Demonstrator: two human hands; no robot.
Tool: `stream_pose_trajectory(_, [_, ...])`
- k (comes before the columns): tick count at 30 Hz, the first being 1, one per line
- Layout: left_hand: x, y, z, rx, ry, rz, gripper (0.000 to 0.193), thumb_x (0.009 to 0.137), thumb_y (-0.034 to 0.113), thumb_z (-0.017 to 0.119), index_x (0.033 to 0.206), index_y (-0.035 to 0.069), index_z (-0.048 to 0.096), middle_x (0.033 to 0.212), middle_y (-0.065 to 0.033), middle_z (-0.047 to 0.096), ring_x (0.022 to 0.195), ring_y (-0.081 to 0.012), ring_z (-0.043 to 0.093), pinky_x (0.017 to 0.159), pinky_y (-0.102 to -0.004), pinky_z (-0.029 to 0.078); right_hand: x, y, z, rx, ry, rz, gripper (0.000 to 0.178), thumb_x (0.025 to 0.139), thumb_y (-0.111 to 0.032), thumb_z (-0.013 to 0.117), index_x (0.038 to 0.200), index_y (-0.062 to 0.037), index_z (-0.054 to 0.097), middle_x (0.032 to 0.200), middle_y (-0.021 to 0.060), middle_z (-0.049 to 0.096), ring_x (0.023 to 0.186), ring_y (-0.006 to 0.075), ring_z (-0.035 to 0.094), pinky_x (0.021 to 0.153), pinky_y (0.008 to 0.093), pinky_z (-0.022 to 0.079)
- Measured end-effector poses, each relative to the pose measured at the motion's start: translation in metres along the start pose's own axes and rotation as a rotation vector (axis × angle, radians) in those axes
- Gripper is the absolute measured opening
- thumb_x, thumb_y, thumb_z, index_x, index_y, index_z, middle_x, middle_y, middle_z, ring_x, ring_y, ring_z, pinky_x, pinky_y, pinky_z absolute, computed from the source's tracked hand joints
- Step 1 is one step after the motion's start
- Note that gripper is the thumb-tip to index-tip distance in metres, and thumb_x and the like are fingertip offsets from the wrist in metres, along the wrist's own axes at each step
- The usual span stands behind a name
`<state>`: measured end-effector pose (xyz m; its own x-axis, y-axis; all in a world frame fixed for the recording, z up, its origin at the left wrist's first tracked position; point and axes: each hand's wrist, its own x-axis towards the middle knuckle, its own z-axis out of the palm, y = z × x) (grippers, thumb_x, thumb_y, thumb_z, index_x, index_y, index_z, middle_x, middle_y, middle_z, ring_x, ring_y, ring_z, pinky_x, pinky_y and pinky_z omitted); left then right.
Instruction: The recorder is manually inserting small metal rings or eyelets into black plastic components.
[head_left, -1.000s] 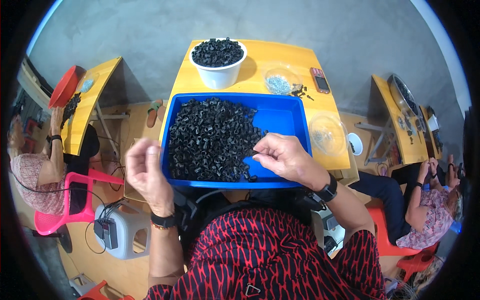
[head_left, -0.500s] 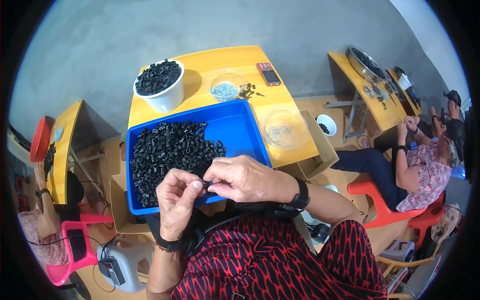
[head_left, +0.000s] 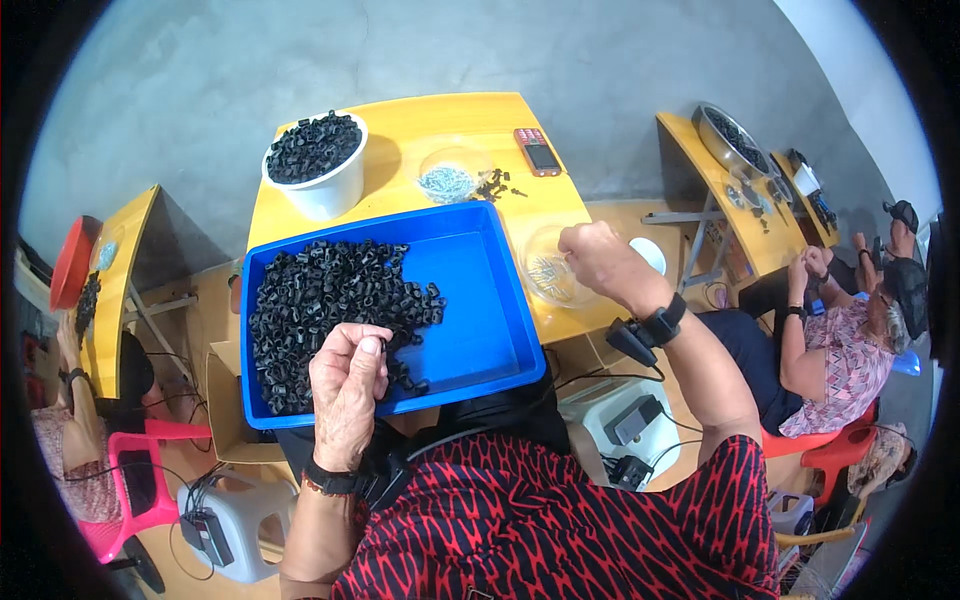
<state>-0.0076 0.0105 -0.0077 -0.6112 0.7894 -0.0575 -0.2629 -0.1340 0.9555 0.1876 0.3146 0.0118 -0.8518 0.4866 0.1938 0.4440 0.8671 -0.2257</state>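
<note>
Left hand [head_left: 347, 385] pinches a small black part [head_left: 383, 345], likely light, stiff; right hand [head_left: 598, 258] curled over clear dish [head_left: 548, 268], grip unclear.

Bright, even daylight, soft shadows, sharp centre, with strong fisheye bending and black corners at the rim.

A blue tray [head_left: 495, 300] fills the near half of the yellow table [head_left: 440, 130]; black parts [head_left: 320, 300] heap its left side, leaving its right floor bare. Behind stand a white bucket [head_left: 318, 185], a clear dish [head_left: 455, 175] and a phone [head_left: 538, 152], with bare tabletop between them.
</note>
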Motion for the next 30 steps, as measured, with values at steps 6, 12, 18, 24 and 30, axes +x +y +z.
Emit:
stream_pose_trajectory(6, [-0.001,0.0,0.0,0.031,0.031,0.04,0.017,0.099,0.02,0.063,0.106,0.005,0.062,0.075,0.0014,0.056,0.058,-0.0039,0.044,0.052,-0.0194,0.036,0.005,-0.002,0.009,-0.102,-0.101,-0.042,0.013,0.08,0.0,0.057,0.085,0.0045,0.069,0.089,0.0284,0.066,0.086,0.0431,0.066,0.077,0.048,0.053])
stream_pose_trajectory(12, [-0.001,0.0,-0.001,0.051,0.019,0.037,0.016,0.099,0.019,0.062,0.106,0.004,0.062,0.076,0.0006,0.058,0.06,-0.0042,0.048,0.054,-0.0186,0.039,0.008,-0.005,0.012,-0.097,-0.138,-0.013,0.013,0.08,0.0,0.057,0.085,0.0049,0.069,0.088,0.0284,0.066,0.085,0.0433,0.066,0.077,0.0471,0.053])
stream_pose_trajectory(18, [-0.001,0.0,-0.001,0.069,0.012,0.037,0.015,0.099,0.018,0.061,0.105,0.004,0.062,0.077,0.0003,0.059,0.061,-0.0043,0.048,0.055,-0.0184,0.04,0.009,-0.004,0.014,-0.064,-0.18,0.027,0.016,0.08,0.001,0.056,0.088,0.0055,0.069,0.09,0.0288,0.067,0.087,0.0424,0.067,0.077,0.0458,0.053])
stream_pose_trajectory(24, [-0.001,0.0,-0.002,0.051,0.008,0.058,0.015,0.099,0.016,0.061,0.106,0.003,0.061,0.08,-0.0012,0.06,0.062,-0.0055,0.051,0.056,-0.019,0.042,0.006,-0.009,0.007,-0.08,-0.074,0.043,0.02,0.079,0.004,0.056,0.092,0.0039,0.071,0.088,0.0267,0.068,0.085,0.0388,0.068,0.075,0.0425,0.054])
stream_pose_trajectory(30, [-0.002,-0.001,-0.002,0.027,0.0,0.061,0.015,0.099,0.014,0.061,0.108,0.003,0.061,0.083,-0.0031,0.063,0.064,-0.0065,0.054,0.057,-0.0197,0.046,0.0,-0.05,-0.018,0.856,-0.017,0.154,0.017,0.086,0.005,0.064,0.101,0.0026,0.071,0.083,0.01,0.071,0.075,0.0164,0.069,0.063,0.0271,0.053])
